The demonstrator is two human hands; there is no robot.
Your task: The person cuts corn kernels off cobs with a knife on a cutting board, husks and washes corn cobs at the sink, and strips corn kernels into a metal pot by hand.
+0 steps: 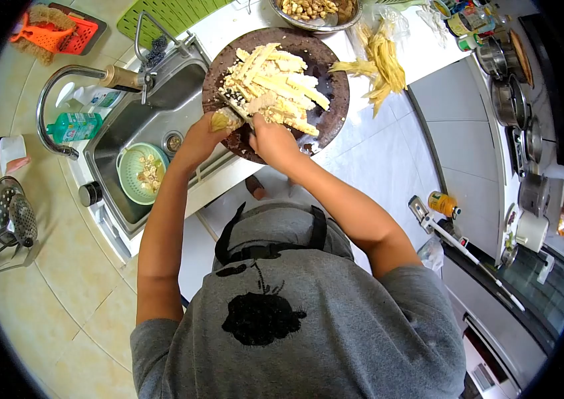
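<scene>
Left fingers [203, 133] curled around corn cob [226, 120], at their 2 o'clock; right fingers [267, 131] wrapped on knife [236, 108], blade toward 10 o'clock.

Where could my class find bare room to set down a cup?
Bare patches: the sink floor beyond the green colander, beside the chopping board; the white counter edge between the yellow leaves and the jars. Crowded: the board's middle, with yellow strips, knife, left hand and right hand.
</scene>
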